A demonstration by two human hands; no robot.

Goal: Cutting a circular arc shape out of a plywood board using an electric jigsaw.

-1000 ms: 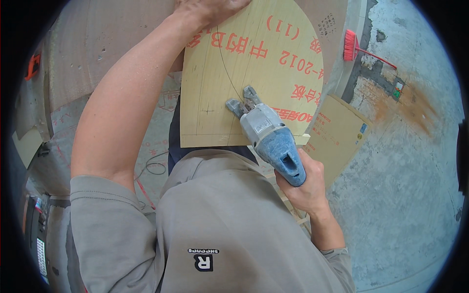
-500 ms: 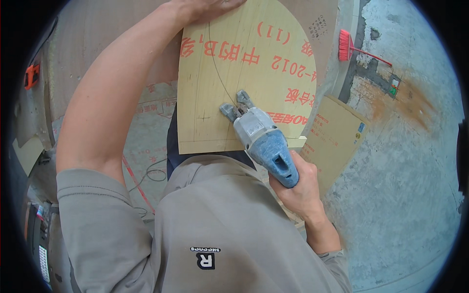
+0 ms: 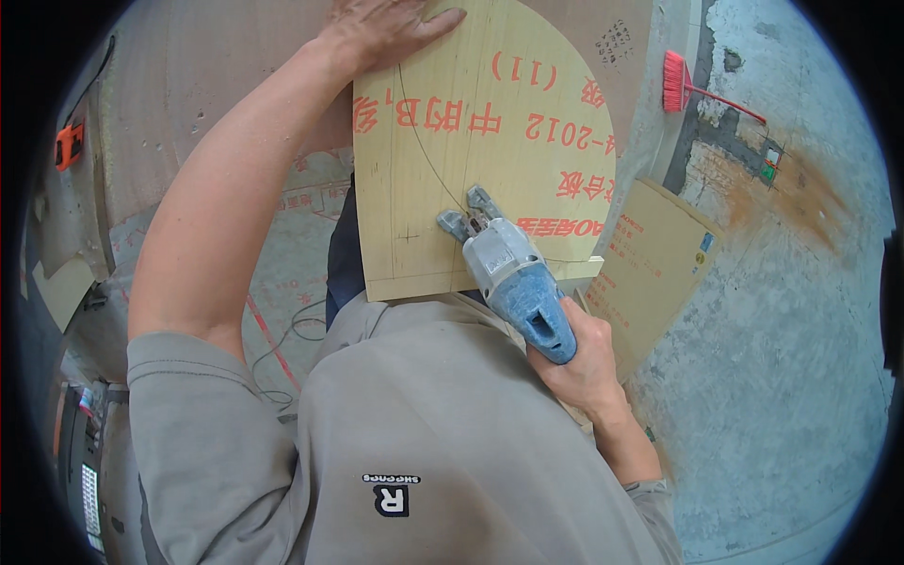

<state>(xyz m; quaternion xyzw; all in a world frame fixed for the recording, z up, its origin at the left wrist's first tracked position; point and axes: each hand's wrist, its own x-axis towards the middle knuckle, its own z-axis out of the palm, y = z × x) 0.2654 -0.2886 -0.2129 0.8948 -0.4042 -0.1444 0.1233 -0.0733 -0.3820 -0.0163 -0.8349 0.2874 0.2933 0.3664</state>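
Observation:
A pale plywood board (image 3: 556, 122) with a rounded far end and red print lies in front of my body. My right hand (image 3: 586, 353) is wrapped round the rear of a blue and grey jigsaw (image 3: 523, 292). The jigsaw's forked foot rests on the board near its middle. From the jigsaw's front, a thin dark curved line runs toward the far left edge. My left hand (image 3: 391, 28) lies on the board's far left edge, thumb stretched out over the surface. A small pencilled cross is left of the jigsaw. The blade's lower part is hidden.
A second printed board (image 3: 659, 273) lies on the concrete floor (image 3: 782, 377) at the right. A red broom (image 3: 676, 83) is at the far right. An orange tool (image 3: 68, 146) is at the left edge. A thin dark cable (image 3: 306, 330) loops on the floor near my left side.
The view has shifted slightly, so the board and jigsaw appear a little lower and further right. More of my left hand shows. The jigsaw has barely moved on the board.

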